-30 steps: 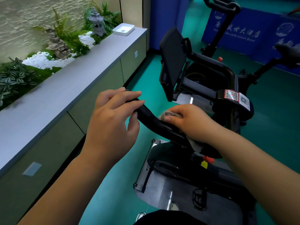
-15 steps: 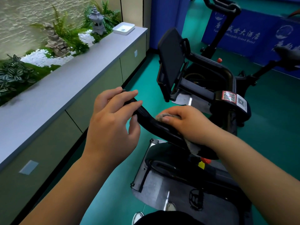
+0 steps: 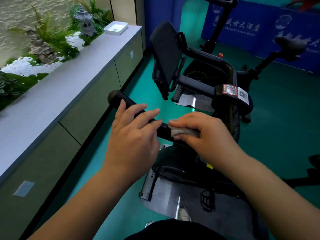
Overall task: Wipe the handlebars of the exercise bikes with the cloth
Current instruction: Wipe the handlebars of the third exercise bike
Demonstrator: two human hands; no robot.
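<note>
The black left handlebar (image 3: 119,99) of the nearest exercise bike (image 3: 223,108) runs from its rounded end toward the middle. My left hand (image 3: 133,135) lies over it with fingers loosely extended, touching the bar without a firm wrap. My right hand (image 3: 204,134) grips a grey cloth (image 3: 183,131) wrapped around the bar just right of the left hand. The bike's dark tablet holder (image 3: 166,56) stands above, and the right handlebar (image 3: 216,63) curves behind it.
A long grey counter (image 3: 69,84) with green cabinet doors runs along the left, with plants, a stone lantern (image 3: 84,21) and a white tray (image 3: 116,27). A second bike (image 3: 221,19) and a saddle (image 3: 289,45) stand before a blue banner. The floor is teal.
My left hand has loosened and slid back along the bar, baring the handlebar's rounded end. My right hand with the cloth stays on the bar beside it.
</note>
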